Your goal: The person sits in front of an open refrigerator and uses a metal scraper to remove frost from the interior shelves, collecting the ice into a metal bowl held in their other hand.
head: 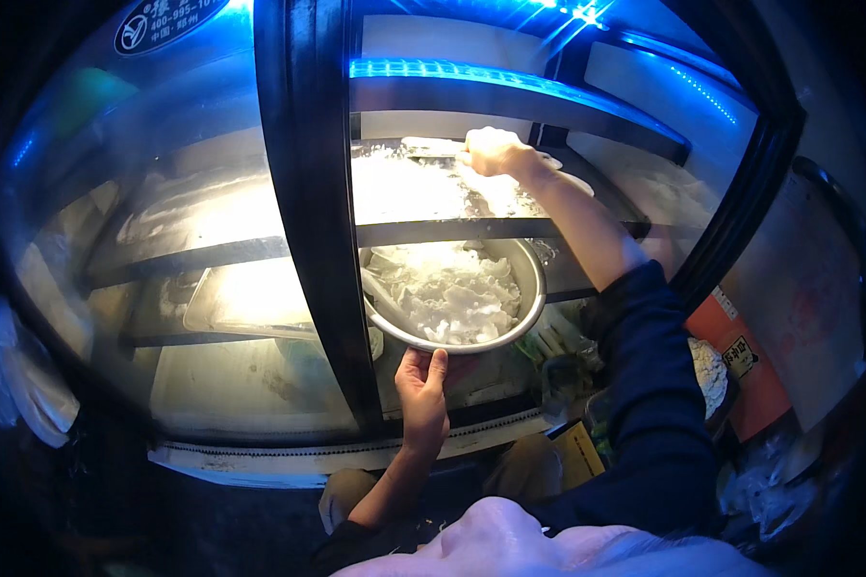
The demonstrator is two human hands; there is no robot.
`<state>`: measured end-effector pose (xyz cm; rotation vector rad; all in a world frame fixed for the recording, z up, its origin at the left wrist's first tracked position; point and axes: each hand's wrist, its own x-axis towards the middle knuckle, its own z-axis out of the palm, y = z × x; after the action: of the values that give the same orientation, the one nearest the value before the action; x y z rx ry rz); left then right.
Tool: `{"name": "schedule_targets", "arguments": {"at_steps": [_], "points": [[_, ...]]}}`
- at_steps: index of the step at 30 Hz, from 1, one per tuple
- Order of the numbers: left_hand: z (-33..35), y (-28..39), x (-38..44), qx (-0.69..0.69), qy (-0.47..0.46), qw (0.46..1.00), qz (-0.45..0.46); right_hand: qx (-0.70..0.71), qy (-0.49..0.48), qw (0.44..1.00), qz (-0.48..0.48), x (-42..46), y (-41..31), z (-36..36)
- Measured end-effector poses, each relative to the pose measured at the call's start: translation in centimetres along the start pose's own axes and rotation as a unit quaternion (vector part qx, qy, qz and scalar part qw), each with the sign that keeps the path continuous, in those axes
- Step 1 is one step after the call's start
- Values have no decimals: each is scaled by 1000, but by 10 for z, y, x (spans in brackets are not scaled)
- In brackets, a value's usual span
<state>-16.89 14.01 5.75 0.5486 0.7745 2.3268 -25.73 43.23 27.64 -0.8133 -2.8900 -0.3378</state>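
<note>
In front of me is a lit glass-door display refrigerator. My left hand [424, 389] holds a round metal bowl [433, 345] from below, its thumb up near the front rim. White flaky chunks that look like frost or ice [455, 296] fill much of the bowl. A long pale piece [387, 294] leans inside its left wall; I cannot tell what it is. Above, my right hand [496, 151] is closed around a pale, flat, elongated tool [433, 147] over the upper shelf [447, 231]. Bright white frost [411, 191] covers that shelf, partly washed out by glare.
A black door post [307, 180] stands left of the bowl. Behind the left glass, a shallow tray [252, 330] sits on a lower shelf. Leafy vegetables [548, 339] lie low in the cabinet. An orange box [747, 375] and clear plastic bags [765, 498] are at right.
</note>
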Motion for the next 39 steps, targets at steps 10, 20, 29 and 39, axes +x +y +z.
{"name": "schedule_targets", "arguments": {"at_steps": [10,20,29,39], "points": [[-5,-3,-3,12,13,1000,0,56,54,997,-9,25,17,-4],[1,-2,-1,32,12,999,-3,3,16,1000,-19,66,14,-1],[-11,-5,1,27,-2,1000,-2,16,2,998,-60,-66,-23,-21],[-10,-10,2,14,-18,1000,1,13,23,999,-35,-184,3,-63]]}}
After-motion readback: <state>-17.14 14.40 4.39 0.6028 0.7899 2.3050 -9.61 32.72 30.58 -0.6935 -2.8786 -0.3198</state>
